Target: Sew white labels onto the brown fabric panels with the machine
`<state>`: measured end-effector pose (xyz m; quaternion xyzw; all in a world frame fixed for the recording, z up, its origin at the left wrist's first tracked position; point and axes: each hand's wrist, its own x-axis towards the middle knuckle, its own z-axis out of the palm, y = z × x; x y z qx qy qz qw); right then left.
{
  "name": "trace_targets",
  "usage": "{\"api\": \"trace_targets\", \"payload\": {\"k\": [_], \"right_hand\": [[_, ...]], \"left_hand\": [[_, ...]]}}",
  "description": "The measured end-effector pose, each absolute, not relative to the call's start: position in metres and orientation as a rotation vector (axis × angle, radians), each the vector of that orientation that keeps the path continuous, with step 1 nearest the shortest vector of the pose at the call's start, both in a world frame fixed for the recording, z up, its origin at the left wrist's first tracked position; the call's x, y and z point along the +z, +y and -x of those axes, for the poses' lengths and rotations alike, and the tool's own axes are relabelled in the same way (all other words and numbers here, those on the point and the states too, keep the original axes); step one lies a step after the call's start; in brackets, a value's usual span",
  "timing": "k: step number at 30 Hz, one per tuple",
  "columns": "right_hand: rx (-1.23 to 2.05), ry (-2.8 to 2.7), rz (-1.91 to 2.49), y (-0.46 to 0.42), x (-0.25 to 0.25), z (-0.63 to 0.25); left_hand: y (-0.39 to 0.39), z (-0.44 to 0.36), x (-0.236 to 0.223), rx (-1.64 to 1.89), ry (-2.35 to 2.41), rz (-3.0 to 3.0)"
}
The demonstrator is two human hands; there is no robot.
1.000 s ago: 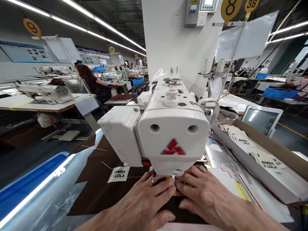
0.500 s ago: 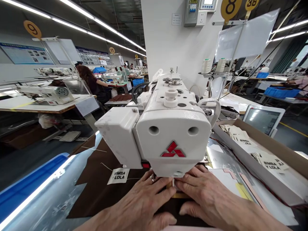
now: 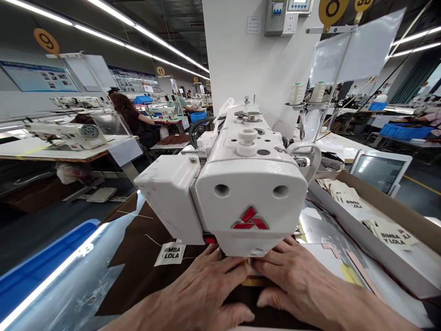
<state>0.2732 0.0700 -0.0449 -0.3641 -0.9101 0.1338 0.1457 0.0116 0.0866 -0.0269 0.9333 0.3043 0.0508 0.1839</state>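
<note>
We've got our L hand (image 3: 210, 285) & R hand (image 3: 298, 271) palm-down on the brown fabric (image 3: 138, 257), fingers laid flat, thumbs spread apart from them, nothing pinched; forefinger tips nearly meet below the sewing machine head (image 3: 251, 184), w/ a yellow strip (image 3: 255, 281) & a pale scrap (image 3: 256, 268) btwn the hands, latter too hidden to ID. To do this well we'd press evenly both sides, hold the cloth flat w/o stretching it, & mind our tips, since the needle's out of sight. Head wears a red three-diamond Mitsubishi emblem (image 3: 248, 214). L of our L hand, a white label (image 3: 170, 253) on the fabric reads BIMBA Y LOLA, L edge partly lost. To the R, an open box (image 3: 392, 209) holds loose labels (image 3: 394, 237), same wording. Farther out: round yellow sign 9 (image 3: 47, 41), smaller sign 11 (image 3: 161, 71), & a cut-off sign, prob 8 (image 3: 332, 11)
</note>
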Motion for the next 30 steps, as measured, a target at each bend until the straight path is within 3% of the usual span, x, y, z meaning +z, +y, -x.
{"api": "trace_targets", "payload": {"k": [11,30], "right_hand": [[0.3,-2.652,1.014,0.069,-0.05,-0.28],[0.437,-2.744,1.075,0.065,-0.045,-0.276]], "left_hand": [[0.093,0.018,-0.043,0.183,0.699,-2.915],[0.09,0.003,-0.035,0.094,0.706,-2.791]]}}
